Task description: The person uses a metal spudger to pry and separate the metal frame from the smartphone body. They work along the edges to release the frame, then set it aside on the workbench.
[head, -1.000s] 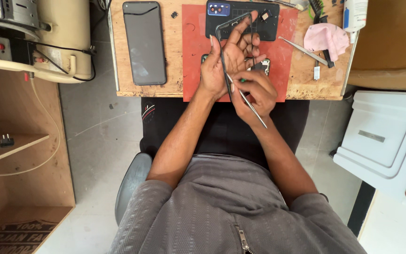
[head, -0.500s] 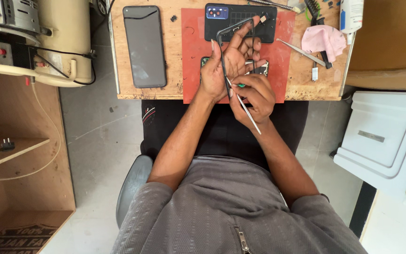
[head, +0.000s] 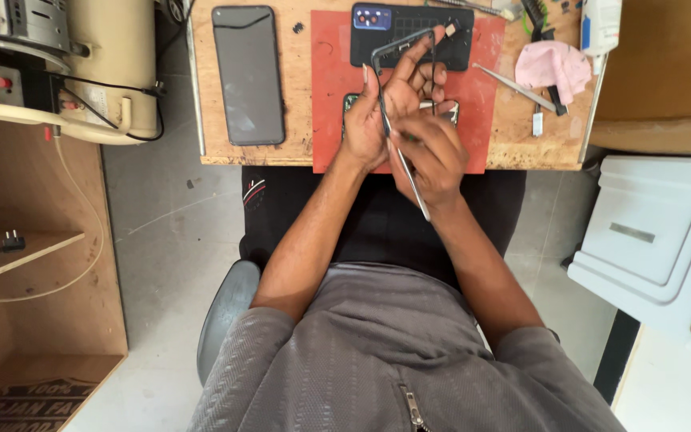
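My left hand [head: 385, 104] holds a thin black phone frame [head: 397, 44] upright over the red work mat [head: 331, 96], fingers spread behind it. My right hand [head: 433, 156] grips a slim metal tool [head: 409, 180] whose tip points at the frame's lower edge, near my left palm. Under my hands an opened phone body [head: 449, 108] lies on the mat, mostly hidden. A dark phone back cover [head: 377, 24] with a blue camera block lies at the mat's far edge.
A black phone screen [head: 247, 76] lies face up on the wooden bench [head: 209, 120] at left. Metal tweezers [head: 513, 88], a pink cloth [head: 553, 68] and a white bottle [head: 601, 24] sit at right. A cream machine [head: 97, 64] stands left, white plastic lids [head: 649, 232] right.
My hands have shifted slightly and the right hand has turned the tool, its handle now pointing more toward my body. The frame stays held in my left hand.
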